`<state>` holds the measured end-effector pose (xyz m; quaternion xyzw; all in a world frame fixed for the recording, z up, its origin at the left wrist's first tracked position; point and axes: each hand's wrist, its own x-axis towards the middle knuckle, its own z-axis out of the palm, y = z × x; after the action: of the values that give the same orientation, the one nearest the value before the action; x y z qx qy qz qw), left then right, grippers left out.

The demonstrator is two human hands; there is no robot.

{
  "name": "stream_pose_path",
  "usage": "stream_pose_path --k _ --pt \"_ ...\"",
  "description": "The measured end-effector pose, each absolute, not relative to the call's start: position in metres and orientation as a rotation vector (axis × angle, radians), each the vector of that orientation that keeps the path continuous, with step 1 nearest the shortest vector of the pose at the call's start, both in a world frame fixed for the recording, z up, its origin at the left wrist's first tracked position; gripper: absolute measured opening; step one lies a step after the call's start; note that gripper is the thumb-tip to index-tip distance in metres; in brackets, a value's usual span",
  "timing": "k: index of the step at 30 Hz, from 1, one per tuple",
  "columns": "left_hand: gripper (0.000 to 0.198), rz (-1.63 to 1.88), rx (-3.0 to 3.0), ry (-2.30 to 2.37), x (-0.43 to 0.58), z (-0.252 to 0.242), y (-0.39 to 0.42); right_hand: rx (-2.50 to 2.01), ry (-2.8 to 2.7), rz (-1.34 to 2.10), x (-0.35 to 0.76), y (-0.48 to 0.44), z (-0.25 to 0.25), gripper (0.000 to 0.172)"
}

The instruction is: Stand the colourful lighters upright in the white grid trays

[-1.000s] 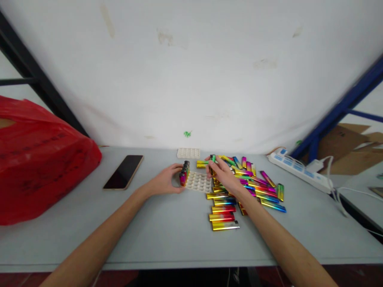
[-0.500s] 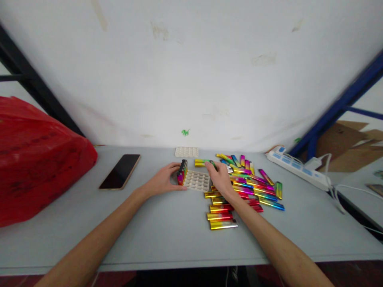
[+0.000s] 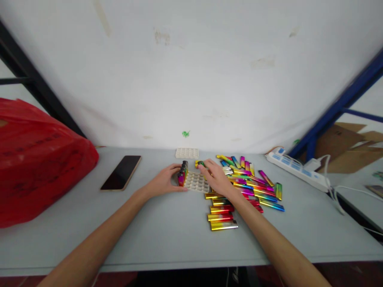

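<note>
Right hand [image 3: 216, 177] gripping lighter [image 3: 201, 163], nearer pitted tray [image 3: 195, 183], left hand [image 3: 161, 182] steady

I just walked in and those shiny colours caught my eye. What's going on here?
A person at a grey table is handling what look like lighters. Their left hand is cupped around a row of upright lighters along the left side of a white tray with round hollows. Their right hand holds a lighter near the tray's far right corner. Many loose lighters lie to the right, partly under that arm.
</note>
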<state>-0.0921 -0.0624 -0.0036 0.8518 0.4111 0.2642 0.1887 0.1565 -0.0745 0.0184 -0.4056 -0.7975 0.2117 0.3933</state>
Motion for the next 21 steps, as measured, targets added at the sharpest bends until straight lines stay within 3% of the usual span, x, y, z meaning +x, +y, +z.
stream_pose_path --k 4,21 --pt "0.074 0.761 2.394 1.153 -0.091 -0.003 -0.063 -1.107 -2.176 0.267 0.153 -0.068 0.02 0.038" --pt "0.072 0.774 2.408 1.13 -0.092 -0.003 -0.064 -1.03 -2.464 0.194 0.145 -0.037 0.015 0.028"
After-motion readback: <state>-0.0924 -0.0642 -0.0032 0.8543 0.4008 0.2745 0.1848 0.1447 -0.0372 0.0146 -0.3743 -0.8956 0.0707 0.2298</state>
